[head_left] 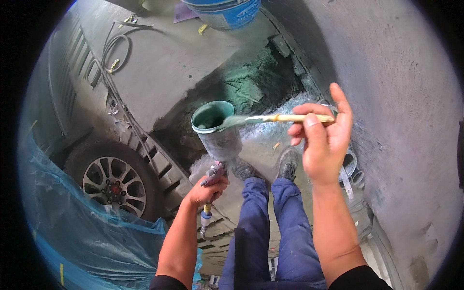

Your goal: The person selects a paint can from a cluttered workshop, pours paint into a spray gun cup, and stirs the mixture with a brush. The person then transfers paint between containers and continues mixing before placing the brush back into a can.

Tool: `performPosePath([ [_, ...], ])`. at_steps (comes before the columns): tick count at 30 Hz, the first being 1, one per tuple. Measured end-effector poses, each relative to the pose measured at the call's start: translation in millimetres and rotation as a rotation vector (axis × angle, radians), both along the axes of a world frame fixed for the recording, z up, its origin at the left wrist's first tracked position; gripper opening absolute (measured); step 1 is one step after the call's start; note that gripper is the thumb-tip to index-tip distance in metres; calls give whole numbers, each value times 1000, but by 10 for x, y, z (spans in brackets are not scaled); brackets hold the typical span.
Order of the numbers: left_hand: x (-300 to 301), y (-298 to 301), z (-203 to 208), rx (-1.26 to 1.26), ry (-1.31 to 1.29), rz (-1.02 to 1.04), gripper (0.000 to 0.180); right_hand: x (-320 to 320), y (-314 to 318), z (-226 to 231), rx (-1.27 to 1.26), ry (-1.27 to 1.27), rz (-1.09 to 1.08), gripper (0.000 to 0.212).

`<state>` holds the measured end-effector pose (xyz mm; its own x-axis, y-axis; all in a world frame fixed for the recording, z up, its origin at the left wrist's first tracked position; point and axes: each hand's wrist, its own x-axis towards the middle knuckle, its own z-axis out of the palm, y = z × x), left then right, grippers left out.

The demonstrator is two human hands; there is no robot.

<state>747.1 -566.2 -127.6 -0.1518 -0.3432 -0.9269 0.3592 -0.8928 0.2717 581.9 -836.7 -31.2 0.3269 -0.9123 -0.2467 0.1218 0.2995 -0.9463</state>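
Note:
My left hand point(204, 192) is closed around the handle of a spray gun point(214, 173), with a hose fitting point(206, 217) hanging below the grip. On top of the gun stands a paint-smeared cup point(221, 146), its mouth open and its inside coated dark green. My right hand point(325, 147) pinches the pale wooden handle of a paintbrush point(285, 118) between thumb and fingers, the index finger raised. The brush lies almost level, pointing left. Its green-covered, blurred head is at the cup's right rim; whether it touches cannot be told.
A car wheel point(115, 186) and blue plastic sheeting point(96, 241) are at the left. A hose point(128, 48) loops over the floor behind. Far off stands a blue bucket point(227, 17). At right rises a grey wall point(401, 96), with small containers point(349, 162) at its foot.

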Motion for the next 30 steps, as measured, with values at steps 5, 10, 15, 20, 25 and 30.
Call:
performPosePath([
  [5,-55,25,-113,7,18,-38,17,61,-3,-296,-210,150,124,54],
  [10,-93,-62,-42,60,102,-4,15,-100,-317,-374,-17,195,-91,52],
  [15,-63,61,-70,63,220,67,15,-47,-167,-405,-122,193,123,49],
  [20,-66,52,47,37,206,31,13,-238,-431,-327,100,-24,-82,50],
  [25,-86,116,11,75,277,32,16,-105,-360,-414,-2,222,39,46],
  [30,-117,139,105,69,313,45,16,-232,-358,-112,169,-66,11,46],
])
